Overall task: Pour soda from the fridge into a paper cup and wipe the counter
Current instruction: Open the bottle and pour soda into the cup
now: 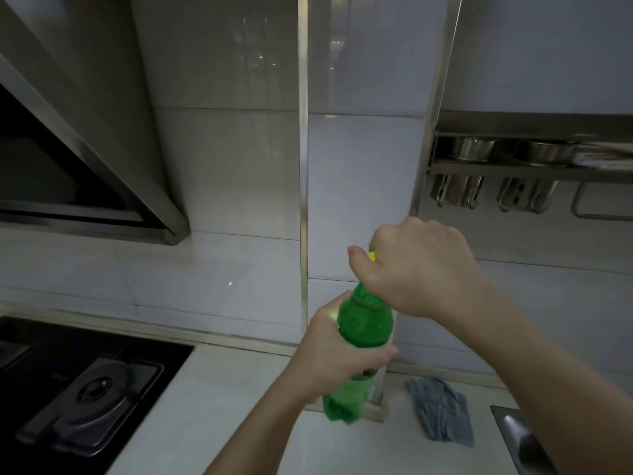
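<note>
I hold a green soda bottle (pixel 364 325) upright above the white counter (pixel 219 399). My left hand (pixel 334 358) wraps around the bottle's middle. My right hand (pixel 416 265) closes over the top, and only a sliver of the yellow cap (pixel 372 256) shows under its fingers. A crumpled blue-grey cloth (pixel 442 411) lies on the counter to the right of the bottle. No paper cup is in view.
A black gas hob (pixel 85 392) fills the lower left, with a range hood (pixel 78 159) above it. A metal rack (pixel 534 166) holding steel bowls and hooks hangs at the right. A sink edge (pixel 520 440) shows at the bottom right. Tiled wall stands behind.
</note>
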### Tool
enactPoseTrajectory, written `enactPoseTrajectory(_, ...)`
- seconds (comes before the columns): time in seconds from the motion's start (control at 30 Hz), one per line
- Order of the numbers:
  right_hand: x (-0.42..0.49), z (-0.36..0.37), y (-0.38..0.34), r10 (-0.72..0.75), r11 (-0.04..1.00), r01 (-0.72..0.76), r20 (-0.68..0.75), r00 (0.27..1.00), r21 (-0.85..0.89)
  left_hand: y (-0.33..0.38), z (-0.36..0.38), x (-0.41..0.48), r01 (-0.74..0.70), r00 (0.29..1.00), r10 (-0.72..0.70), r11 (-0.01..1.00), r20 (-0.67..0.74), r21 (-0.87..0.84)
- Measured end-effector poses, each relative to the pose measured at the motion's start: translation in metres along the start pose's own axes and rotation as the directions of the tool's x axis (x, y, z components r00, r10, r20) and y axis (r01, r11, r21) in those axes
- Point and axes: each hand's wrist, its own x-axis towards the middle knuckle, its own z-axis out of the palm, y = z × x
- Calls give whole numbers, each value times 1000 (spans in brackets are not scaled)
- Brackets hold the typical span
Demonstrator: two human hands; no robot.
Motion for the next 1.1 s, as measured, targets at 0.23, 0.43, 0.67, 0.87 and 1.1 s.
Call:
enactPoseTrajectory(0.23, 0, -2, 3, -123, 991, 124, 39, 992, -44, 3, -2, -4, 61, 994, -57, 997, 89, -42)
enactPoseTrajectory(0.43, -3, 6, -6, 92, 996, -92, -5, 996, -14, -8, -2, -5, 13, 994, -10, 999, -112, 30)
enactPoseTrajectory(0.67, -1, 2, 15, -298, 930, 240, 186, 936, 279, -7, -17, -7, 84, 987, -70, 992, 142, -94)
enactPoseTrajectory(0.87, -9, 3, 20, -187, 952, 130, 190, 964, 279, -16, -7, 0, 54, 998, -53, 998, 16, -39)
enactPoseTrajectory(1.1, -21, 14, 23, -140, 925, 57, 197, 970, 375, -22, 7, 1, 63, 998, -63, 998, -11, 14)
